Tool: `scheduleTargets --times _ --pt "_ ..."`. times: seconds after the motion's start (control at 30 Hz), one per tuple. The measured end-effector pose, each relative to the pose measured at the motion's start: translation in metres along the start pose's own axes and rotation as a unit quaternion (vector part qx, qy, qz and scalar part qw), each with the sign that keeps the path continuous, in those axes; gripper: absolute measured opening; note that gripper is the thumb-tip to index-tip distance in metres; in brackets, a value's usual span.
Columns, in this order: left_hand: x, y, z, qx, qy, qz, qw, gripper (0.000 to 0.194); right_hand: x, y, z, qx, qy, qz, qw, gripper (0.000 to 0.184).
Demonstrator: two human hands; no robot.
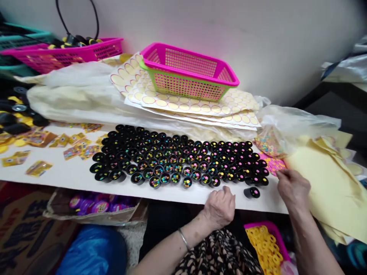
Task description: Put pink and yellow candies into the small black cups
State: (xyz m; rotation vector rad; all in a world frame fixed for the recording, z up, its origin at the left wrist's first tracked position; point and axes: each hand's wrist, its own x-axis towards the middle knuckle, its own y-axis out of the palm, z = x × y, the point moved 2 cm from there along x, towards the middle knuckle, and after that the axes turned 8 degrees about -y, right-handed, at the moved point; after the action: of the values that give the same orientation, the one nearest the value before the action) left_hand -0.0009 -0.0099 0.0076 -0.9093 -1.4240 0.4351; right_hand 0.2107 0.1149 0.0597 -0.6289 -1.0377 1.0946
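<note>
Approx. eight-plus rows of small black cups [181, 152] stand packed together mid-counter [174, 195], w/ coloured candies visible in most. One lone cup [247, 193], tilted a bit, sits apart nr the front edge, between the two hands.

L hand [220, 208]: fingers curled in, closed, at the counter's front edge just below the cups — can't tell if anything's inside. R hand [294, 190]: also closed, fingertips bunched at the near edge of the pink candy pile [275, 165]; contents hidden, so can't say what, if anything, it grips.

Behind that pile: clear plastic bag [271, 142] of mixed candies. Far R: yellow paper sheets [329, 187]. At the back, a pink basket [189, 68] nested in a green basket [186, 86], both on oval-printed sheets [183, 107]. L end: small yellow packets [39, 168], scattered. Below, nr the lap: pink tub [276, 233] w/ yellow rings [265, 248].
</note>
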Motion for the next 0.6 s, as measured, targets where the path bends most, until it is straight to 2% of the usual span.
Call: scheduleTargets --times 0.03,0.1,0.2,0.27,0.33,0.43,0.6 --pt "0.000 0.000 0.000 -0.002 -0.003 0.000 1.000 0.015 -0.001 -0.003 0.024 0.056 -0.033 -0.023 0.998 0.021" --pt "-0.001 0.000 0.000 -0.004 -0.008 0.001 1.000 0.016 -0.005 -0.006 0.084 0.165 -0.135 -0.003 0.977 0.016" --pt "-0.002 0.002 0.000 -0.034 -0.013 0.007 0.999 0.017 -0.014 0.008 0.173 0.276 -0.281 0.147 0.907 0.012" --pt "-0.003 0.004 0.000 -0.062 -0.013 0.008 0.998 0.018 -0.020 0.025 0.214 0.284 -0.356 0.217 0.864 0.013" --pt "-0.005 0.006 -0.001 -0.079 -0.013 0.009 0.997 0.018 -0.024 0.047 0.239 0.256 -0.416 0.247 0.837 0.013" --pt "-0.007 0.009 -0.001 -0.101 -0.018 0.013 0.995 0.018 -0.026 0.074 0.254 0.200 -0.470 0.261 0.819 0.014" --pt "-0.009 0.013 -0.002 -0.133 -0.018 0.021 0.991 0.020 -0.029 0.090 0.264 0.130 -0.499 0.270 0.814 0.015"
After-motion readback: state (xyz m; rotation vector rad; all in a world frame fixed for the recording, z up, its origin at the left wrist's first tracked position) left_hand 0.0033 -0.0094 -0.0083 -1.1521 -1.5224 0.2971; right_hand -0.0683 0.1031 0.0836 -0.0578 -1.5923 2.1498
